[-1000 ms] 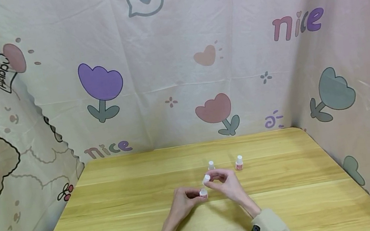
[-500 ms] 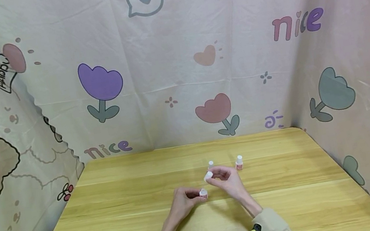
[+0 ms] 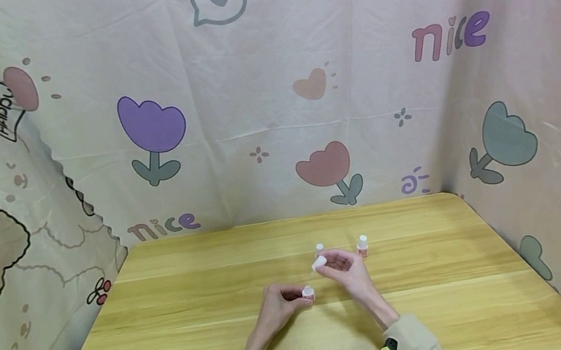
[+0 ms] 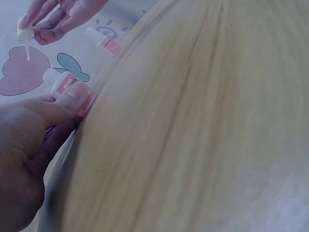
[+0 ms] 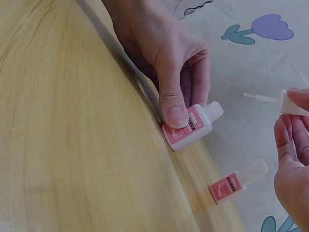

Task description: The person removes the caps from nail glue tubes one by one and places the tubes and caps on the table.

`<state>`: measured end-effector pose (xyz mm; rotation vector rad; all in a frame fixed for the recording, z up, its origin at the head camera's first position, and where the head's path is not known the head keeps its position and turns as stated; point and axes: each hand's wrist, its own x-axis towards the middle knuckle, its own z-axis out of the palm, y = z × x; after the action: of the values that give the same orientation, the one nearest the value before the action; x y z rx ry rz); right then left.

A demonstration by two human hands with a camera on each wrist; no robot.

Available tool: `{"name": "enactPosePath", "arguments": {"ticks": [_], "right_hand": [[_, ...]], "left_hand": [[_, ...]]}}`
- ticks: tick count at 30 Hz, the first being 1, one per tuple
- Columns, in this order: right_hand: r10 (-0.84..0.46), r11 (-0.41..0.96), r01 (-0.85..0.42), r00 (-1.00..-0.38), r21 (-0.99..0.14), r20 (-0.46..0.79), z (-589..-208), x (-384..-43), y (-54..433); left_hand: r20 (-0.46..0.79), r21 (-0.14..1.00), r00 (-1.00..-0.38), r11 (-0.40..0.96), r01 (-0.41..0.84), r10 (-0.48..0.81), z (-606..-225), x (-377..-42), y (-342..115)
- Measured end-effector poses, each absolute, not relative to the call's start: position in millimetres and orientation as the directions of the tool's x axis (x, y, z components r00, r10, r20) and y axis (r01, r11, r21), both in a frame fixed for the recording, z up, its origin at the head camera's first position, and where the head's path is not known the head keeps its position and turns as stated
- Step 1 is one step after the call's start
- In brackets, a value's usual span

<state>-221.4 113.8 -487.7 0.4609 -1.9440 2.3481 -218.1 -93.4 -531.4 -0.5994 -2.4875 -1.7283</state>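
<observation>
The left hand [image 3: 280,306] pinches an uncapped bottle [image 3: 309,296] between its thumb and fingers, the thumb lying across the pink label; the bottle stands upright at that hand's fingertips, its base on the tabletop [image 3: 174,341] and its bare neck rising above the thumb; the right hand [image 3: 351,274], farther forward and to the right of the left hand, pinches a tilted white cap [image 3: 319,263] between thumb and fingertips; a thin applicator stem [image 5: 265,98] juts out of the cap, well apart from the bottle's neck; one capped bottle [image 3: 319,248] stands just beyond the right hand's fingertips, partly hidden by them; another capped bottle [image 3: 362,246] stands upright beyond the right hand and to its right; a patterned cloth [image 3: 248,112] hangs in front of both hands, past the tabletop's far edge
</observation>
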Motion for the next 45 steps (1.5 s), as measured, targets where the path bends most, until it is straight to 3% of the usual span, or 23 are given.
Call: {"name": "enactPosePath", "arguments": {"ticks": [15,32,45], "right_hand": [[-0.112,-0.334,-0.209,-0.959,-0.919,0.259,-491.3,-222.2,114.5],[-0.161,-0.336,-0.182,-0.956,-0.924,0.247,-492.2,-222.0,117.1],[-0.190,-0.308,-0.138,-0.961,-0.941,0.203,-492.9,-222.1,115.1]], "left_hand": [[0.241,0.906,-0.929,0.277,0.319,0.282,-532.1,-218.3,-92.7],[0.256,0.905,-0.926,0.268,0.331,0.276,-533.4,-217.8,-94.1],[0.248,0.885,-0.936,0.336,0.324,0.249,-532.1,-216.8,-91.0]]}}
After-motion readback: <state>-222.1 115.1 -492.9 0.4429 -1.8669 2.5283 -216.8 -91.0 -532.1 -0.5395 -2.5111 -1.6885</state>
